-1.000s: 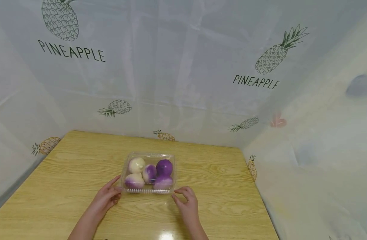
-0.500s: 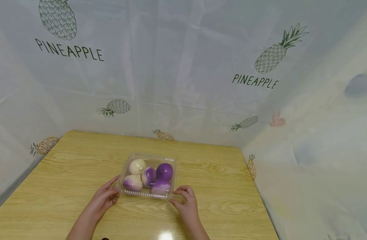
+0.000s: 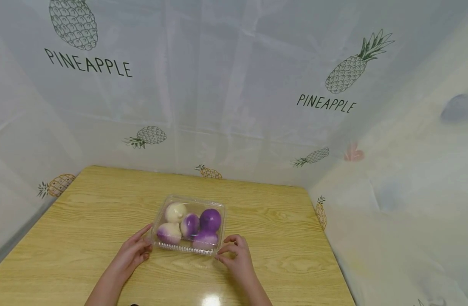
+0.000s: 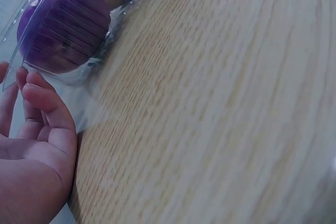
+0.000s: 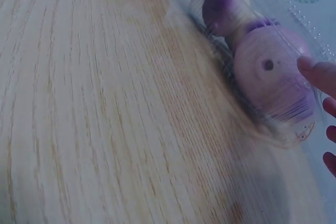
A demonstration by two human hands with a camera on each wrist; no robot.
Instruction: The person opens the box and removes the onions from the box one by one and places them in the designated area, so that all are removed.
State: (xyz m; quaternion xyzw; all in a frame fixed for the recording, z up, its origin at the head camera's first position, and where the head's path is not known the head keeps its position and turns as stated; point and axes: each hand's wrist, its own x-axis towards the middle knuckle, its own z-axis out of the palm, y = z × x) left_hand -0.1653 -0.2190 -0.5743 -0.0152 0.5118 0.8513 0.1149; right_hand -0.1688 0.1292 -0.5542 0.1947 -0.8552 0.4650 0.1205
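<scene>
A clear plastic clamshell box (image 3: 186, 250) sits on the wooden table, turned slightly askew. Several round, purple-and-cream, turnip-like pieces (image 3: 190, 225) show through its lid. My left hand (image 3: 131, 253) is at the box's near left corner. In the left wrist view, the box's rim runs between the fingers of that hand (image 4: 39, 150). At the near right corner, my right hand (image 3: 238, 257) pinches the edge. The right wrist view has its thumb (image 5: 317, 74) against the box, with the other fingertips just outside the edge, partly cut off.
The wooden table (image 3: 280, 238) extends around the box on all sides. Behind it and along both sides hangs a pale curtain (image 3: 218, 93) printed with pineapples. A bright light reflection lies on the table's near part.
The box has turned slightly, its near right corner coming closer to the person. My right thumb has followed that corner, and the right fingers have lifted a little. The left hand has barely shifted.
</scene>
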